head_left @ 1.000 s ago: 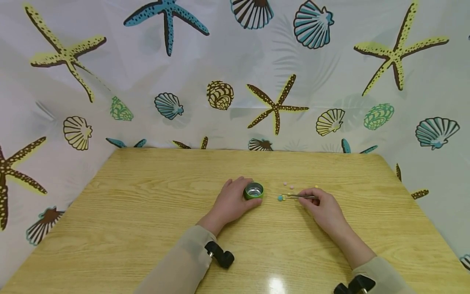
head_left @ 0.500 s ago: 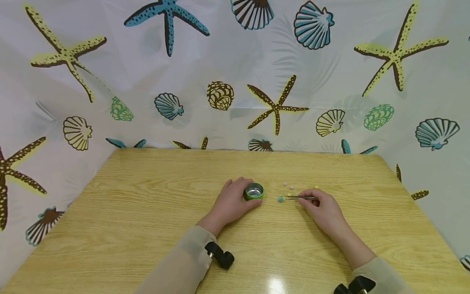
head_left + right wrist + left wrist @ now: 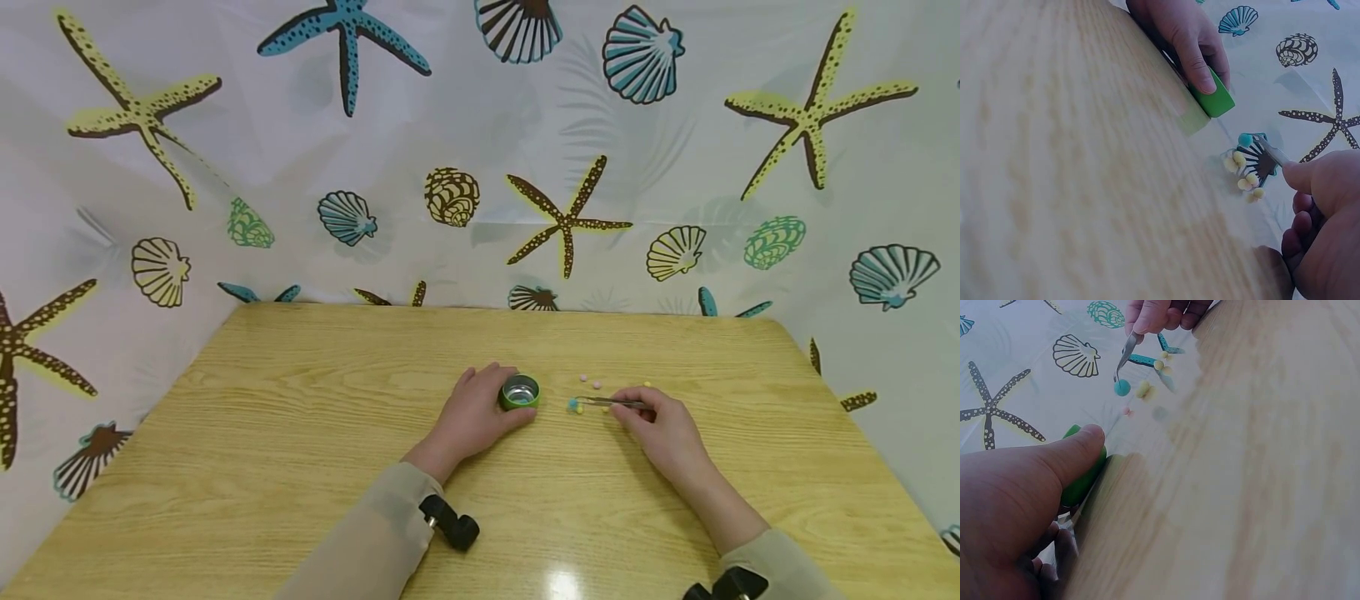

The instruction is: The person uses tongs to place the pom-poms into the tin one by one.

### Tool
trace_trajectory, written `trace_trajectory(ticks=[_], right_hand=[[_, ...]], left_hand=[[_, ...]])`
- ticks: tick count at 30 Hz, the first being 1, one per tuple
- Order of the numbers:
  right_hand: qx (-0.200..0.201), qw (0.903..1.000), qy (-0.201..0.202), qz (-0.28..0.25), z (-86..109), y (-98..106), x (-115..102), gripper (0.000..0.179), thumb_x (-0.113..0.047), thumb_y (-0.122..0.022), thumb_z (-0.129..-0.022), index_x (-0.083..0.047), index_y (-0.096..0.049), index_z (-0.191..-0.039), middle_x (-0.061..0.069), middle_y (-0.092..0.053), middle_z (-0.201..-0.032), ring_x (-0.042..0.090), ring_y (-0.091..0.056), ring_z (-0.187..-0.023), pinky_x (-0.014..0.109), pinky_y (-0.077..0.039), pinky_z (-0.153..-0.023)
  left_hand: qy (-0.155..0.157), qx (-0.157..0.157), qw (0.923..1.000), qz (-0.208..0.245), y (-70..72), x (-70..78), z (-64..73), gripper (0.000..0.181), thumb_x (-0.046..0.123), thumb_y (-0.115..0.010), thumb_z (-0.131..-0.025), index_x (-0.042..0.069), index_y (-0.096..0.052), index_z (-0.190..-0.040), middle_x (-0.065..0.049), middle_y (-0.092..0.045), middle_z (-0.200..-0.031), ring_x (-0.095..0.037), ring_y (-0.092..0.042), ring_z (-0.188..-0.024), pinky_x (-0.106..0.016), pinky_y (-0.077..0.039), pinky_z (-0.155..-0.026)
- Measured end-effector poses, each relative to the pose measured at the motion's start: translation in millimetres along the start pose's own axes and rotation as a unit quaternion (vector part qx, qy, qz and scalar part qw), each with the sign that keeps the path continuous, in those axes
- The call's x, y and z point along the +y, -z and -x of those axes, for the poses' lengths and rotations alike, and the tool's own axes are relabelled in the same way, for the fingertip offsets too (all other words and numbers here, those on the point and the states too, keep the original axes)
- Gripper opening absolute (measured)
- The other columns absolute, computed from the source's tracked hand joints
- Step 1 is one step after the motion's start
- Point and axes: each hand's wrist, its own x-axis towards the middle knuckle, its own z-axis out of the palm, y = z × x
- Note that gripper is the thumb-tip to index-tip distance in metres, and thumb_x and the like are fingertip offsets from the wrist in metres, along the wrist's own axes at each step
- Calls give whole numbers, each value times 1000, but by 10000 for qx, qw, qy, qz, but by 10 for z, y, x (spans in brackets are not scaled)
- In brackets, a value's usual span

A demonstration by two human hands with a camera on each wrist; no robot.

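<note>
My left hand (image 3: 480,411) grips a small round green tin (image 3: 521,402) standing on the table, fingers behind and thumb along the near side. Its open top shows a shiny silver inside. With thumb and fingertips, my right hand (image 3: 660,425) pinches metal tweezers (image 3: 1272,151) that point left toward the tin. A small blue ball (image 3: 1122,387) is at the tweezers' curved tips, a short way right of the tin. Close by it lies a yellow ball (image 3: 580,409). The inner fingers of the right hand are partly hidden in the head view.
Two pink balls (image 3: 597,385) lie behind the tweezers. More small yellow balls (image 3: 1248,182) lie beneath and beyond them. The wooden table (image 3: 300,400) runs back to a cloth (image 3: 420,267) printed with shells and starfish. A black camera mount (image 3: 450,522) sits on each sleeve.
The tweezers' tips and the blue ball have shifted up slightly, and a yellow ball now shows below the tweezers. My left hand and the tin have stayed in place.
</note>
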Motion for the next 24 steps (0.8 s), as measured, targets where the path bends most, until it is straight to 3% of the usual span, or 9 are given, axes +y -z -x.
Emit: trace_trajectory(ticks=[11,18,24], right_hand=[[285,9991,105,-280,-41,-18,-87,23,-18,-74,-109,-3,-78,-127,11,-75,-115,21,-62,-94,23,-52,-75],[131,9983,158,-552,-62,-37,-260,26,-21,-75,-109,-4,-79,-128,11,-75,-120,23,-62,-98,24,-53,-77],[59,9982,360,-486,-126,-101,-379,24,-20,-75,-109,-5,-79,-127,11,-75,-120,21,-68,-100,24,-56,-79]], left_hand=[[-22,42,10000,-19,10,-27,-11,70,39,-85,-100,3,-60,-154,-14,-64,-154,-37,-44,-157,-55,-17,-136],[-89,26,9999,48,-1,-44,3,69,39,-85,-101,2,-61,-154,-14,-64,-155,-37,-44,-157,-56,-16,-136],[-63,10,10000,27,-4,-38,9,70,41,-85,-101,3,-60,-155,-13,-63,-155,-37,-44,-158,-55,-16,-136]])
